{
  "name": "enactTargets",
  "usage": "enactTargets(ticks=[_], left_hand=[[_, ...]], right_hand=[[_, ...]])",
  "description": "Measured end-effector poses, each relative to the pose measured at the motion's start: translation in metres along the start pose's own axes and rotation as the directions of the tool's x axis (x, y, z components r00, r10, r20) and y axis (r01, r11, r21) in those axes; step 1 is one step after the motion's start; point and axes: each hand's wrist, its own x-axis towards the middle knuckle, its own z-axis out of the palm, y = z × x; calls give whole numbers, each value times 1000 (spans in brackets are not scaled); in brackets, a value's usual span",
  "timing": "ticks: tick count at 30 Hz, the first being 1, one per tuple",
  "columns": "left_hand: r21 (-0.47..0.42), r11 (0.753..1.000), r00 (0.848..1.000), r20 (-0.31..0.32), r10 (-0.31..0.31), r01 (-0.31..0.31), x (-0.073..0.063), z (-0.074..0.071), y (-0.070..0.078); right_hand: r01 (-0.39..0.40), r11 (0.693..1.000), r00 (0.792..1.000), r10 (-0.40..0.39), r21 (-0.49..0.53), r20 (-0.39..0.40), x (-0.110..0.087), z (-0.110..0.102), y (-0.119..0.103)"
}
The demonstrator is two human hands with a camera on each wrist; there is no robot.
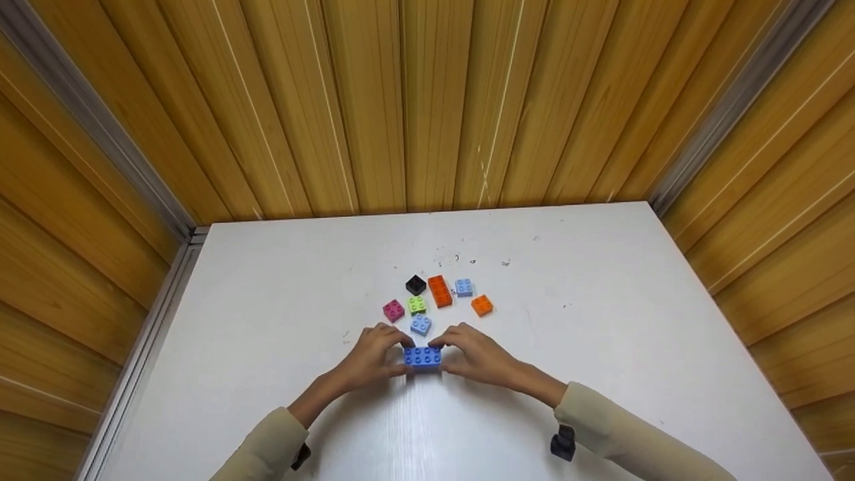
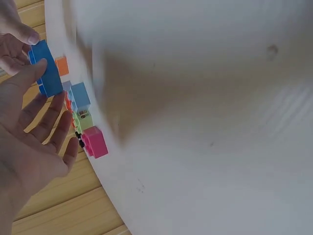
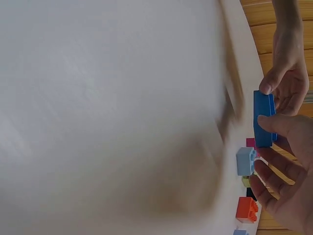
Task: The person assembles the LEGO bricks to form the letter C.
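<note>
A long blue toy brick [image 1: 423, 357] with two rows of studs is held studs up between both hands. My left hand [image 1: 371, 355] pinches its left end, thumb on the near side and fingers at the far side. At the other end, my right hand [image 1: 479, 354] grips it the same way. In the left wrist view the blue brick [image 2: 48, 68] shows its smooth long side with the left thumb pressed on it. The right wrist view shows the right thumb on that same side of the blue brick [image 3: 264, 117]. Just beyond it sits a light blue brick [image 1: 421, 325].
Behind the hands lie a magenta brick [image 1: 393, 310], a lime brick [image 1: 417, 305], a black brick [image 1: 415, 285], a long red-orange brick [image 1: 439, 291], another light blue brick [image 1: 463, 287] and an orange brick [image 1: 481, 305]. Wood-patterned walls [image 1: 427, 107] border the white table [image 1: 280, 280].
</note>
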Motion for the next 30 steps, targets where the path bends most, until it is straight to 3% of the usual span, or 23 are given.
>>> enactTargets(ticks=[7,16,24,30], left_hand=[[40,999,999,44,5,-6,0,12,2],[90,995,999,35,29,-32,-1,21,2],[70,998,1000,13,-3,2,-2,24,2],[75,997,1000,15,-4,3,-4,25,3]], right_hand=[[4,1000,1000,-4,24,0,-11,11,13],[-37,998,999,37,50,-4,-17,20,20],[-25,998,999,27,50,-47,-16,23,20],[-28,997,999,30,71,-29,-18,19,20]])
